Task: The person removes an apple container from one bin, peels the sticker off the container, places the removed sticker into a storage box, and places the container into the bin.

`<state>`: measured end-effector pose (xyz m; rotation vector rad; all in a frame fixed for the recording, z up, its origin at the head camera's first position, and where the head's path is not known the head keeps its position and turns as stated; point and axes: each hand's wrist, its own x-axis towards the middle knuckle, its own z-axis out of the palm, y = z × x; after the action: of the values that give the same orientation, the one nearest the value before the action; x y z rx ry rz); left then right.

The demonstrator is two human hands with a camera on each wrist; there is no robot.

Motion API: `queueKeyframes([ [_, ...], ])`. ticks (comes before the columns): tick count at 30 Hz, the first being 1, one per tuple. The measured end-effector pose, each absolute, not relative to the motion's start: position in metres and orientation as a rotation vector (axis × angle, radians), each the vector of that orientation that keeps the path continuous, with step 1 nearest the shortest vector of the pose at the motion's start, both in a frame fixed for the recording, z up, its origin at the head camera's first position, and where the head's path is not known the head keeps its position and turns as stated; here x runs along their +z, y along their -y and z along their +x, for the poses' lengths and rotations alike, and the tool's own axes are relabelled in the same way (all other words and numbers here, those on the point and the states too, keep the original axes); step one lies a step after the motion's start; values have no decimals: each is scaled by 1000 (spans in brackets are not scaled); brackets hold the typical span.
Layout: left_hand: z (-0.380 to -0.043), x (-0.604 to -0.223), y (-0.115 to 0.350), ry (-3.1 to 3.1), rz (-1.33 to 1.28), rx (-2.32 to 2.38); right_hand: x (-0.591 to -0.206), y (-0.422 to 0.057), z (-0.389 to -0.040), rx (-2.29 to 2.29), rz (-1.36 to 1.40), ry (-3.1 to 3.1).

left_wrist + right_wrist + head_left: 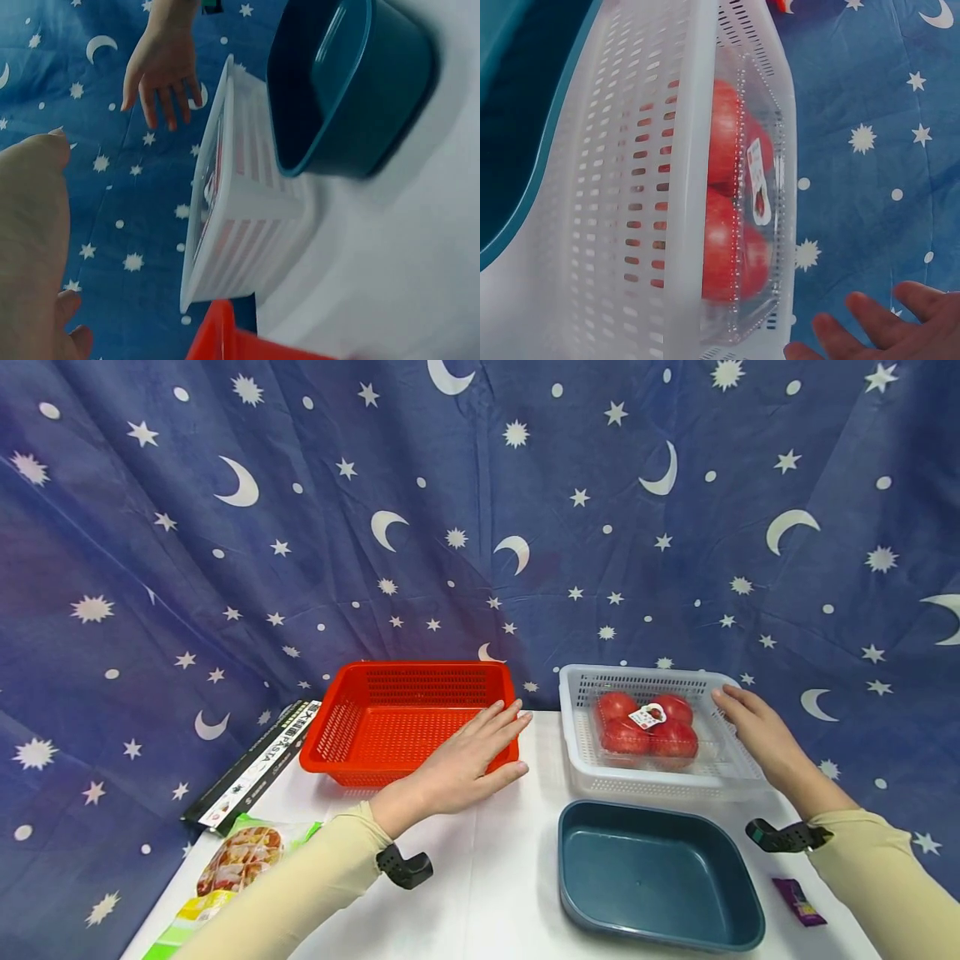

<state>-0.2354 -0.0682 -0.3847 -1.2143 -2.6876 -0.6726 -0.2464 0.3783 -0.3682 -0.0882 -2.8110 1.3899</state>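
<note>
My left hand (467, 767) is held out with straight fingers and holds nothing. In the head view it overlaps the right end of the red plastic basket (341, 766), whose inside shows nothing but its perforated floor. Past the right rim of the white plastic basket (568, 727) is my right hand (761, 739), its fingers loosely spread and nothing in them. A clear pack of several red tomatoes (672, 739), with a white label on top, lies in the white basket. The right wrist view shows the right fingers (877, 319) beyond the basket's far rim.
A dark teal tub (645, 881) stands in front of the white basket, a small purple packet (798, 902) to its right. At the left lie a long black-and-white box (255, 768) and a green-and-yellow food bag (240, 858). A starry blue curtain (450, 510) hangs behind the white table (480, 893).
</note>
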Motion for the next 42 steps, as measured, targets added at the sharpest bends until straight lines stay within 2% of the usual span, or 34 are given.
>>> queueKeyframes([
  [15, -229, -406, 21, 2701, -1296, -913, -372, -376, -254, 1588, -273, 2764],
  [27, -233, -442, -6, 2833, -1131, -1130, -372, -386, -261, 1733, -562, 2834],
  [42, -253, -459, -27, 2857, -965, -1245, -382, -400, -278, 1828, -672, 2853],
])
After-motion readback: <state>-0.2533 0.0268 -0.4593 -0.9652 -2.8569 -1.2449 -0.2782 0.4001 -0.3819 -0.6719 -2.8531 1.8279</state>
